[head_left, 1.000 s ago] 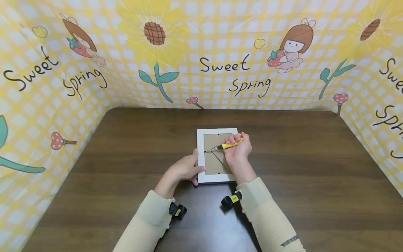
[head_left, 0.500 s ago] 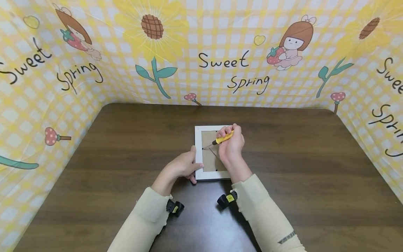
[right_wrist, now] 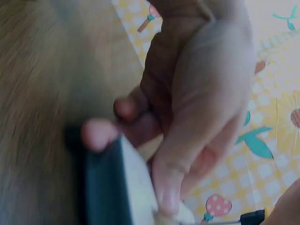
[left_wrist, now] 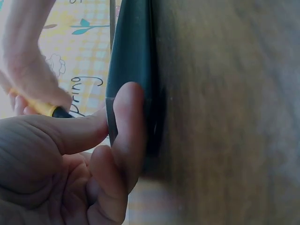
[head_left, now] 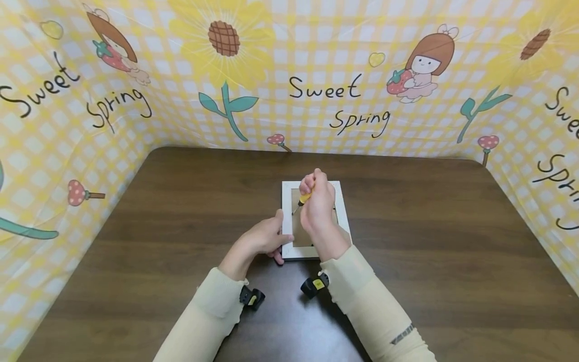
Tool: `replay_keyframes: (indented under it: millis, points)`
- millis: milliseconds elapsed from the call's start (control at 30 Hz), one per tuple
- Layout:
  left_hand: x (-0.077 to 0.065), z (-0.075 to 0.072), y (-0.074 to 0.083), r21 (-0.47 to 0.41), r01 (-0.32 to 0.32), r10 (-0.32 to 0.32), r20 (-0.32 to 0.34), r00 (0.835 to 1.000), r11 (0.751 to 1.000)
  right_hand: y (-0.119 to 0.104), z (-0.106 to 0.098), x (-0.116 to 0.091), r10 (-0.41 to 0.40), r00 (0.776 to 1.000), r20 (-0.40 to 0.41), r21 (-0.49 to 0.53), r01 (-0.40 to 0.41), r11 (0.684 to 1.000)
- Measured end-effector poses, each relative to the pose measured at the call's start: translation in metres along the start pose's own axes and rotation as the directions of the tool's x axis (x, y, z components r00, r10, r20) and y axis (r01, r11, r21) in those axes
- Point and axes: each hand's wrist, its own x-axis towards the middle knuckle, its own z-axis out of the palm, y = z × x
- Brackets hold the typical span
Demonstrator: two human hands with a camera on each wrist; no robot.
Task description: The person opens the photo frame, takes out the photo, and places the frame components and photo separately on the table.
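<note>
A picture frame (head_left: 341, 216) lies on the table with its beige backing board (head_left: 302, 235) facing up inside a white border. My left hand (head_left: 262, 238) grips its left side, thumb on the border. In the left wrist view, the thumb and fingers pinch the dark side of the frame (left_wrist: 132, 51). My right hand (head_left: 318, 207) is curled around the yellow handle of a screwdriver (head_left: 305, 199) above the backing. Its metal tip points at a small dark tab on the left inner edge. In the right wrist view, the shaft of the screwdriver (right_wrist: 252, 218) shows low at right.
The brown wooden table (head_left: 429, 241) surrounds the frame. A yellow checked cloth (head_left: 253, 120) printed with flowers and words rises behind it and along both sides. Small black cameras are strapped at both cuffs.
My right hand has swung left over the frame and turned, bringing the screwdriver from a low slant to a steeper one. Its tip stays by the left inner edge. My left hand keeps its grip.
</note>
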Motion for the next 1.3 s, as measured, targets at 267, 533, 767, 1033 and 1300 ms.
replay_keyframes:
  millis: [267,533,767,1033,1300]
  points:
    - [0.0,-0.001,0.0,-0.032,0.003,-0.002,0.02,1.0,0.999,0.003,0.006,-0.003,0.006,0.998,0.06,-0.045,-0.003,0.999]
    - [0.0,-0.001,-0.001,-0.05,-0.024,0.024,-0.001,1.0,0.998,0.011,0.016,-0.008,0.009,0.992,0.129,-0.163,0.012,0.987]
    - [-0.001,-0.001,-0.001,-0.037,-0.014,0.014,-0.008,1.0,0.999,0.009,0.014,-0.006,0.022,0.991,0.133,-0.142,-0.003,0.99]
    - [0.0,-0.001,-0.002,-0.032,0.024,-0.024,0.019,1.0,0.999,-0.004,-0.004,0.005,0.125,0.987,0.103,0.014,-0.127,0.992]
    - [0.001,-0.002,-0.002,-0.055,-0.002,0.004,0.029,1.0,0.999,-0.007,-0.02,0.011,0.098,0.987,0.124,0.08,-0.109,0.991]
